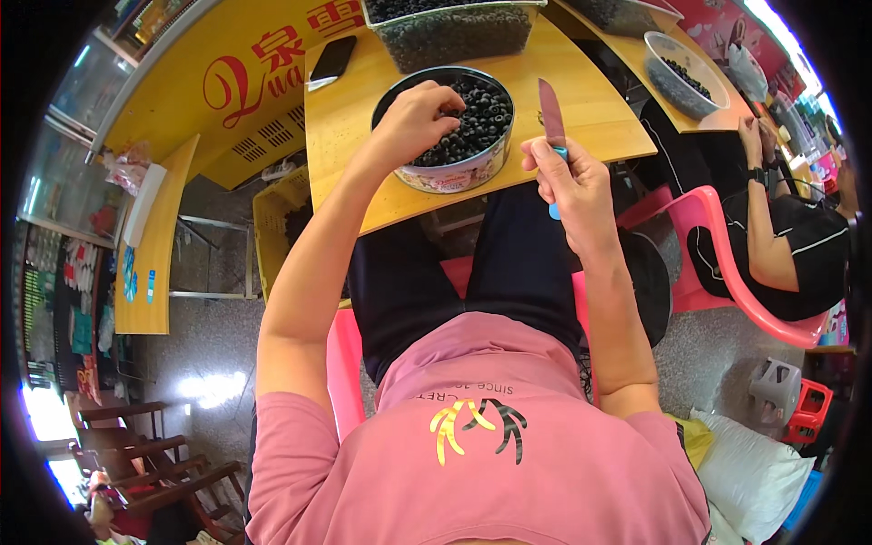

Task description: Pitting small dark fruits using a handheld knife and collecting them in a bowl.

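A round tub (pixel 459 175) with a printed side stands on the yellow wooden table (pixel 595 104), filled with small, round, dark fruits (pixel 486 113). My left hand (pixel 416 123) reaches over its left side, thumb and fingers curled together just above the fruits. Whether a fruit is pinched there, I cannot make out. To the right of the tub, my right hand (pixel 574 186) is closed round the blue handle of a knife (pixel 551 111). The blade points up and away from me, apart from the tub. A small dark bit lies by the blade.
Behind the tub stands a clear rectangular container (pixel 454 41) of dark fruits, with a black phone (pixel 333 57) to its left. On another table at right, a clear bowl (pixel 686 84) holds more. A co-worker's arm (pixel 770 222) and a pink chair (pixel 727 263) are nearby.
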`<state>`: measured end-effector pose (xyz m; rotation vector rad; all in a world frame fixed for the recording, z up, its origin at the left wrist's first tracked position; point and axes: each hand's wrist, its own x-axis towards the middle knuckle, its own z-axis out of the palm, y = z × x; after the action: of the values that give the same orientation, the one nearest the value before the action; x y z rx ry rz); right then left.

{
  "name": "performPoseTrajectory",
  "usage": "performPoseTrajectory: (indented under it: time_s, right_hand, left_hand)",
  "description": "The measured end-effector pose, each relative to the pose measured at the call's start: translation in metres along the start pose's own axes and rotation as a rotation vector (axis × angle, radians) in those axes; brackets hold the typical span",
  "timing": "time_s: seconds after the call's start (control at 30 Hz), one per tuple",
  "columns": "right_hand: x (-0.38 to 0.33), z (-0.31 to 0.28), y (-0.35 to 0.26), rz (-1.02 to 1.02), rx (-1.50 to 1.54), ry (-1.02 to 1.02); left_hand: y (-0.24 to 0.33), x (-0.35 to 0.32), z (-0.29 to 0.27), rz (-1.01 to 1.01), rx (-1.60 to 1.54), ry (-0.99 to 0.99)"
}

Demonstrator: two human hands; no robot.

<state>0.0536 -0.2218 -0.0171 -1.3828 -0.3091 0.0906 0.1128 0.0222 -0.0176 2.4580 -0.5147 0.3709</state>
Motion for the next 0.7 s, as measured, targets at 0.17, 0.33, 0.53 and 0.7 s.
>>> performPoseTrajectory:
  time_s: [0.17,0.33,0.53,0.7]
  right_hand:
    - [-0.003,0.019,0.012,0.031,0.035,-0.038]
    - [-0.009,0.039,0.012,0.036,0.114,-0.088]
    - [-0.014,0.037,0.005,0.113,0.167,-0.161]
    - [-0.017,0.038,0.005,0.103,0.211,-0.167]
  left_hand:
    - [0.045,-0.041,-0.005,-0.124,-0.808,0.044]
    - [0.075,-0.073,-0.005,0.011,-0.615,0.104]
    - [0.095,-0.095,0.003,-0.138,-0.811,0.183]
    - [0.092,-0.104,0.024,-0.156,-1.034,0.323]
